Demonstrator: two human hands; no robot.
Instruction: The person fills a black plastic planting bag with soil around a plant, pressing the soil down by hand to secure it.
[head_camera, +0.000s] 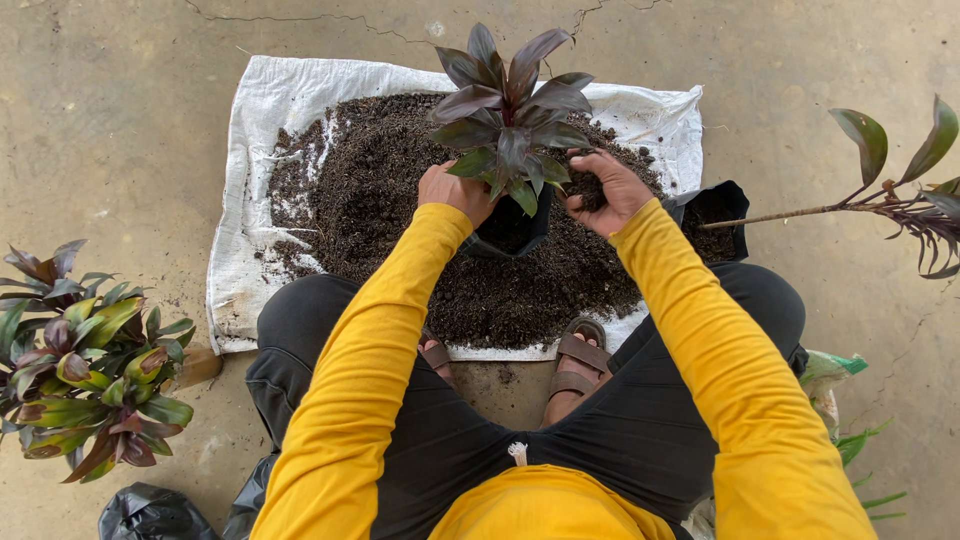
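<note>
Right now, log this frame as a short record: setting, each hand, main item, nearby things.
setting: concrete floor, white sack spread out, dark soil heaped on it
left hand: steadies the purple-leaved plant at the rim of the black grow bag
right hand: fingers cupped around a clump of soil
nearby: second black bag at right, leafy plants at left, cut stem at right

I see cluster of green-and-purple leafy plants (85, 350) at left edge of concrete floor (120, 120). Crumpled black plastic bag (150, 512) at bottom-left corner. Long-stemmed cutting (880, 195) at right edge. Second black grow bag (715, 215) on sack's right edge.
</note>
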